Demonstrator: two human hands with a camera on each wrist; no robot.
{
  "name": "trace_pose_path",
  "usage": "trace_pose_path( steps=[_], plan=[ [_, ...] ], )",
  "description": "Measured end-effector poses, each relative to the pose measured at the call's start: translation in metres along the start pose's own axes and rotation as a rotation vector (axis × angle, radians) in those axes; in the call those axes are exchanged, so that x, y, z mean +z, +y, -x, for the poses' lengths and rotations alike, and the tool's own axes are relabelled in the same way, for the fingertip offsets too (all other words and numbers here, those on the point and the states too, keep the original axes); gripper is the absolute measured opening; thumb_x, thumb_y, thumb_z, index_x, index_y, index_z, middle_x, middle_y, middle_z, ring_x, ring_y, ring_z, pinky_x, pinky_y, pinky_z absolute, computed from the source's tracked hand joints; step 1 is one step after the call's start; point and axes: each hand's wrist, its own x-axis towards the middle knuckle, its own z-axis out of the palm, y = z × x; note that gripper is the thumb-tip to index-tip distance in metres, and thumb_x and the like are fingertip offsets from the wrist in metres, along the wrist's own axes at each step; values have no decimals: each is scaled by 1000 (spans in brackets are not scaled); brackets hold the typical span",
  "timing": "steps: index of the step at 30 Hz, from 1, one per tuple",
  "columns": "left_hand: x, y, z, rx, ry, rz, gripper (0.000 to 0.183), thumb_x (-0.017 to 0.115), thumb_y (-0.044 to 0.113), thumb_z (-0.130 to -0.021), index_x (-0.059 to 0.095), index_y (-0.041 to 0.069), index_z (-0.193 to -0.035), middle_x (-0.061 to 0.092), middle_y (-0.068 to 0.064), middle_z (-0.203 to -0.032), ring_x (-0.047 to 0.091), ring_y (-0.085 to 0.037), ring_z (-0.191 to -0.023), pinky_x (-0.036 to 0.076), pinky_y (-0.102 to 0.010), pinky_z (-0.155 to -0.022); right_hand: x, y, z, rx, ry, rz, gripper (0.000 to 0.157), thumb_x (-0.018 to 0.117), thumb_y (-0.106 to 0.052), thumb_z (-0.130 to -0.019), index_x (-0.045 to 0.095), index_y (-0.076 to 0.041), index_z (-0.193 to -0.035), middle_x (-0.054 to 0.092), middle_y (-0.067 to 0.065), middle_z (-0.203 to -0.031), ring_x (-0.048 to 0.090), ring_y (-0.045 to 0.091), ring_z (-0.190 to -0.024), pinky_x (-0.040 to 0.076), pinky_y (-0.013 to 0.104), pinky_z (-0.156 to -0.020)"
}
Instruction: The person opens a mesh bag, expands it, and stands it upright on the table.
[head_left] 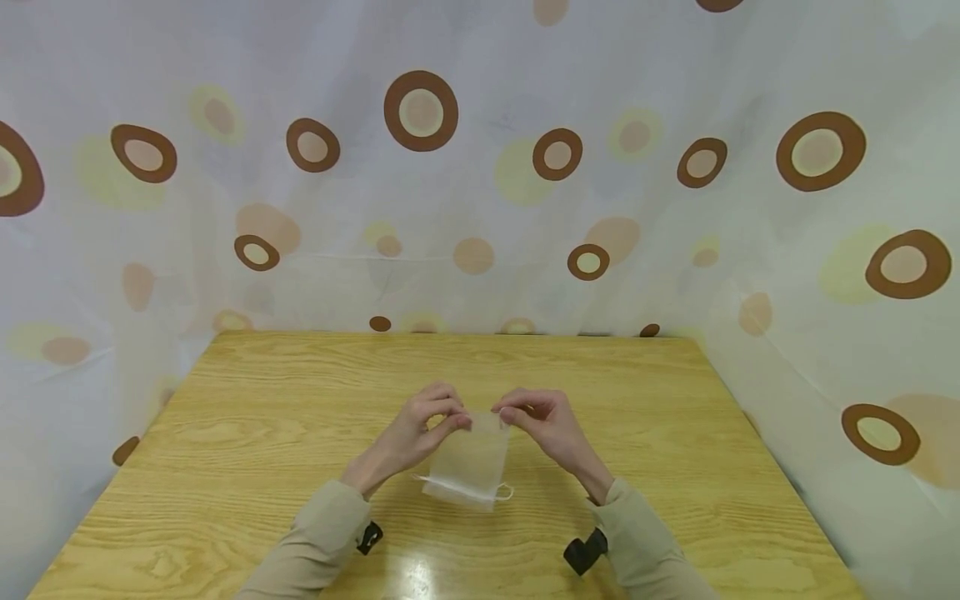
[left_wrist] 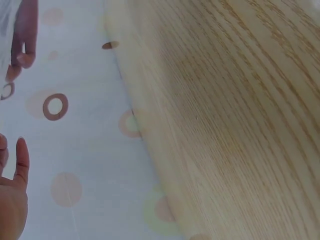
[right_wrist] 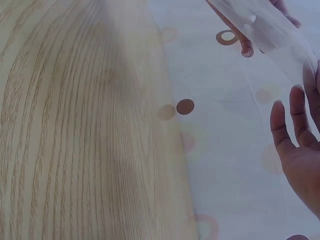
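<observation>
A sheer white drawstring pouch (head_left: 468, 462) hangs between both hands above the table, its drawstring end downward with a small cord loop at each side. My left hand (head_left: 422, 429) pinches its upper left corner between thumb and fingers. At the upper right corner, my right hand (head_left: 546, 423) pinches the fabric the same way. In the right wrist view the pouch (right_wrist: 272, 35) stretches up from the right hand (right_wrist: 300, 145), whose outer fingers stand apart. The left wrist view catches only part of the left hand (left_wrist: 12, 195) and a strip of the pouch (left_wrist: 6, 35).
The wooden table (head_left: 300, 383) lies under both hands. A pale curtain (head_left: 465, 192) with brown ringed spots surrounds it at the back and sides. Black wrist mounts (head_left: 585, 552) show near the beige sleeves (head_left: 648, 542).
</observation>
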Motion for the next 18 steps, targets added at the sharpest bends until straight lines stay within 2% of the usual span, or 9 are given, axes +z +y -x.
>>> trace_pose_path(
  steps=[5, 10, 15, 18],
  plan=[
    [1, 0, 0, 36, 20, -40, 14, 69, -5, -89, 71, 9, -85, 64, -2, -84, 57, -15, -85, 49, -26, -76, -1, 2, -2, -31, -40, 15, 26, 56, -6, -102, 64, 18, -97, 69, -13, -95, 63, 3, -87, 55, 22, -81],
    [1, 2, -1, 50, 41, -61, 12, 65, 5, -95, 69, 9, -84, 63, -2, -84, 56, -15, -85, 49, -26, -75, 1, 2, -3, 19, -94, 27, 31, 50, -14, -106, 59, 11, -92, 61, -12, -88, 55, 3, -82, 50, 22, -78],
    [3, 1, -2, 58, 79, -48, 19, 59, 14, -99, 68, 7, -84, 63, -4, -84, 56, -16, -86, 50, -26, -77, 2, -3, -1, 85, -156, 113, 24, 54, -15, -105, 62, 4, -92, 62, 5, -92, 56, 5, -86, 50, 27, -82],
    [6, 0, -3, 82, 102, -29, 19, 59, 12, -99, 68, 7, -83, 62, -4, -83, 56, -16, -85, 51, -26, -76, 2, -5, -1, 101, -184, 154, 20, 57, -13, -103, 64, 0, -89, 61, 12, -92, 56, 7, -88, 50, 29, -84]
  ],
)
